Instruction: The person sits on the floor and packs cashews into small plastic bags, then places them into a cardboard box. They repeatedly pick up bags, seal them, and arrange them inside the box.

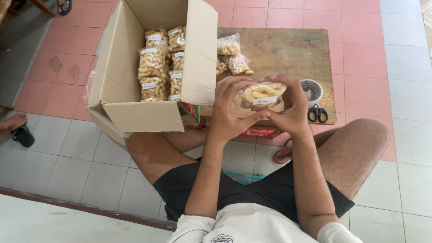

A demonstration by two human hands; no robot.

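Note:
Both my hands hold one clear packet of pale curled snacks (262, 93) with a white label, raised above the low wooden board (288, 54). My left hand (228, 110) grips its left side and my right hand (290, 110) wraps its right side. To the left stands an open cardboard box (121, 72) with several labelled snack packets (155, 67) stacked upright inside. Two more snack packets (231, 56) lie on the board behind my hands.
A roll of tape (311, 90) and black-handled scissors (317, 113) rest at the board's right edge. My bare knees flank the board on the tiled floor. Another person's foot in a sandal (15, 128) is at the far left.

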